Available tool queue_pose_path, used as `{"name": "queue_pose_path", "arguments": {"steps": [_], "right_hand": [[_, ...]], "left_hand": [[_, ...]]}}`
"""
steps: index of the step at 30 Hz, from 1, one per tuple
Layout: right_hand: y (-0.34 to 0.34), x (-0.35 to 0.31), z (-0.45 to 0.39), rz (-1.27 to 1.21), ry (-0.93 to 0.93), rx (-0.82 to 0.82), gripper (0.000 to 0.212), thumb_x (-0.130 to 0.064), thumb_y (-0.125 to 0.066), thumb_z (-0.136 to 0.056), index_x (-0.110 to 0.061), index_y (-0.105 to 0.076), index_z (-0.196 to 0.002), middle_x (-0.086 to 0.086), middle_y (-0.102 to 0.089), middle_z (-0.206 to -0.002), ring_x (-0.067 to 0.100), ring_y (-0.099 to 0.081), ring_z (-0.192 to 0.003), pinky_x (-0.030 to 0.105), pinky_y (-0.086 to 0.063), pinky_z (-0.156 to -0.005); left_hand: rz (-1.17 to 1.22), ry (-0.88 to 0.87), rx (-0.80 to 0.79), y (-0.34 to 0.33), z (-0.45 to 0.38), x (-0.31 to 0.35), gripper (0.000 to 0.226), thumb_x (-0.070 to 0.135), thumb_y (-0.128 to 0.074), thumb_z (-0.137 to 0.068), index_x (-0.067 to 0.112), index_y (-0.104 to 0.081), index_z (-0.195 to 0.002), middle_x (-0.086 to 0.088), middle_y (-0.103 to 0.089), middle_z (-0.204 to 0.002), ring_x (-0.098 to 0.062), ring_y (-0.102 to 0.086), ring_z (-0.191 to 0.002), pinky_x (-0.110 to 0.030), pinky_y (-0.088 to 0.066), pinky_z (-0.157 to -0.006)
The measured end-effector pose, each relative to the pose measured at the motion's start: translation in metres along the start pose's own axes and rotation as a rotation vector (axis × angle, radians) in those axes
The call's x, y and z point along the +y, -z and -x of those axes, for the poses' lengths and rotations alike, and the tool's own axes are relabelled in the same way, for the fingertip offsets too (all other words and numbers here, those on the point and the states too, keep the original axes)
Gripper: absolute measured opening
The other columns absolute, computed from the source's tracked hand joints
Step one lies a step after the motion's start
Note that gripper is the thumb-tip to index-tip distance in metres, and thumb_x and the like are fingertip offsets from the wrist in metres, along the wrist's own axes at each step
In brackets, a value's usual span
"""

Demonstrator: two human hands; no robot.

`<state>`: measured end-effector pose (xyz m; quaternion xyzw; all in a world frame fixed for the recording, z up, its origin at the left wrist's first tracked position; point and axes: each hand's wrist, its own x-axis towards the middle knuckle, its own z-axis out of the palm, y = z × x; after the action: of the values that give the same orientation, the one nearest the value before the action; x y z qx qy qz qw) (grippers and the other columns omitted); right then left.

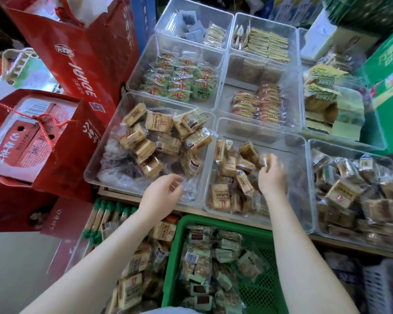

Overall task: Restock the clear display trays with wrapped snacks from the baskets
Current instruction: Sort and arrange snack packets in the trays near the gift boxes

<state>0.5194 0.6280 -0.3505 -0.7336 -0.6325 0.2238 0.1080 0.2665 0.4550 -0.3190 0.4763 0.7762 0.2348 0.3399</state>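
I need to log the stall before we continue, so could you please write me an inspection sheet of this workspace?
Surface: wooden shelf edge carrying clear trays side by side.
Job's things: tan wrapped snacks in the near trays; green basket below holds green-wrapped snacks.
Clutter: loose empty wrap in the near-left tray.
Hands: left hand loosely curled, holding nothing, at the near-left tray's front edge; right hand pinches a snack in the middle tray.
Cables: nothing seen.
Surroundings: red gift bags left, green boxes right.

The red carton reads "JUICE" in white letters — the print on the snack wrappers and other boxes is too small or blurred to read.
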Motion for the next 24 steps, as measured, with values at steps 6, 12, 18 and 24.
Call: {"name": "queue_pose_path", "arguments": {"steps": [6, 12, 18, 24], "right_hand": [[-0.014, 0.002, -0.002, 0.113, -0.002, -0.127, 0.052, -0.025, -0.044, -0.100, -0.016, -0.040, -0.151, 0.011, -0.036, -0.157, 0.033, -0.034, -0.141, 0.050, -0.032, -0.115], [-0.026, -0.054, 0.052, -0.154, 0.164, 0.024, 0.029, -0.015, -0.052, -0.094, -0.015, -0.063, -0.121, 0.009, -0.048, -0.134, 0.028, -0.048, -0.123, 0.050, -0.039, -0.108], [-0.035, -0.080, 0.088, -0.293, 0.253, -0.037, 0.024, -0.012, -0.054, -0.094, -0.014, -0.065, -0.116, -0.002, -0.044, -0.119, 0.023, -0.049, -0.123, 0.047, -0.042, -0.106], [-0.015, -0.088, 0.118, -0.459, 0.222, -0.074, 0.018, -0.011, -0.053, -0.097, -0.019, -0.065, -0.107, -0.006, -0.050, -0.117, 0.009, -0.052, -0.109, 0.030, -0.044, -0.100]], "left_hand": [[-0.034, -0.115, 0.210, 0.004, -0.006, -0.008, 0.024, 0.015, -0.062, -0.092, 0.013, -0.066, -0.116, -0.001, -0.061, -0.108, -0.018, -0.056, -0.100, -0.036, -0.049, -0.087], [-0.388, 0.053, 0.276, 0.038, -0.048, -0.021, 0.063, 0.025, -0.060, -0.091, 0.031, -0.038, -0.150, -0.014, -0.025, -0.160, -0.035, -0.025, -0.145, -0.055, -0.033, -0.109], [-0.285, 0.036, 0.224, 0.042, -0.059, -0.028, 0.032, 0.024, -0.064, -0.089, 0.019, -0.056, -0.119, -0.013, -0.045, -0.135, -0.036, -0.040, -0.123, -0.044, -0.046, -0.083], [-0.063, -0.078, 0.425, 0.056, -0.020, -0.012, 0.019, 0.013, -0.068, -0.086, 0.017, -0.056, -0.101, 0.001, -0.058, -0.100, -0.022, -0.056, -0.085, -0.029, -0.041, -0.066]]}}
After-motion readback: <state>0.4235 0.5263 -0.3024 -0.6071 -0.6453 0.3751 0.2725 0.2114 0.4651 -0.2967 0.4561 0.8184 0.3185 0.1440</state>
